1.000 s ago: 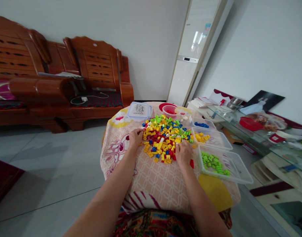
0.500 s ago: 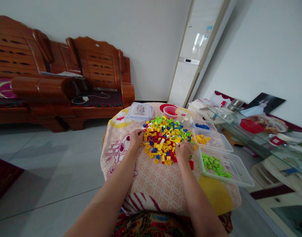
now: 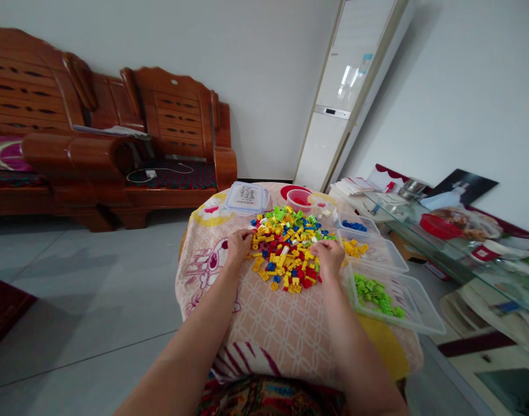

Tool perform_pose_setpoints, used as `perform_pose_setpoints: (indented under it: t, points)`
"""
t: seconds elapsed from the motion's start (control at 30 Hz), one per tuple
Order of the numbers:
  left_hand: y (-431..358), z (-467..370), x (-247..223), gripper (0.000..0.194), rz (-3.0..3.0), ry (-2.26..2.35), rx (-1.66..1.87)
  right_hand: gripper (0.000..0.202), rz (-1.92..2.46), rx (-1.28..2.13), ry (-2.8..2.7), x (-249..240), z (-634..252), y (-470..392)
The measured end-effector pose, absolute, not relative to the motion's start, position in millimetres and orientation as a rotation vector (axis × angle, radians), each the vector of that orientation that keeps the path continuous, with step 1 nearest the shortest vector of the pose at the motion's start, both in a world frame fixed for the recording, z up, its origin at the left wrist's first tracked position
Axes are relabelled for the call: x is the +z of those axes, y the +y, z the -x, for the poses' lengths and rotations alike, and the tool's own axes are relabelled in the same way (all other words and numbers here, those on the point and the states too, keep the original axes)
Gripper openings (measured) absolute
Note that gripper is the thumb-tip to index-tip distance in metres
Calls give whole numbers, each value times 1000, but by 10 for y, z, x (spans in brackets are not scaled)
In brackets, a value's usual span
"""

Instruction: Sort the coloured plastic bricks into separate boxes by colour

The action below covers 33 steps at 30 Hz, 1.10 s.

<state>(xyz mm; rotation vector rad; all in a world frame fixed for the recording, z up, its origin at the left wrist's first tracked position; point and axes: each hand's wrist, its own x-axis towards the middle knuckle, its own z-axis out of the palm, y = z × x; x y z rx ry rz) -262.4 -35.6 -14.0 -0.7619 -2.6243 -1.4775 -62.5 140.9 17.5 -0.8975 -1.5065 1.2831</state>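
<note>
Fingertips bunched close, the left hand [image 3: 238, 247] sits at nine o'clock on the mixed pile [image 3: 282, 257] of toy bricks on the desk [image 3: 273, 329]; what it pinches, I cannot tell. At twelve, a round bowl [image 3: 300, 208] holds red pieces [image 3: 301, 201]. At three, the right hand [image 3: 331, 258] has fingertips nearly together, contents unclear. Beyond, blue [image 3: 354, 226], yellow [image 3: 355, 249] and green bricks [image 3: 374, 296] lie separated in clear tubs [image 3: 392, 256] from two to four; plenty lie unsorted.

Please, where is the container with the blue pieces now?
In the head view, the container with the blue pieces is on the table's right side, just beyond the container of yellow pieces.
</note>
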Motion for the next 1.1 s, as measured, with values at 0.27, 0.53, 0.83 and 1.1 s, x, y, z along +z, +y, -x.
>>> perform_pose_setpoints:
  t: [0.27,0.53,0.83,1.1]
  points:
    - [-356,2645,-162,30,746,-2629,-1497,38,751,888,-1736,748,917,2078]
    - [-359,2611,-154,31,736,-2618,-1522,18,569,494,-2299,-28,898,1081]
    - [-356,2626,-152,32,759,-2627,-1492,11,604,405,-2301,-73,979,930]
    - [-363,2607,-129,31,750,-2621,-1511,21,727,1032,-1872,54,512,868]
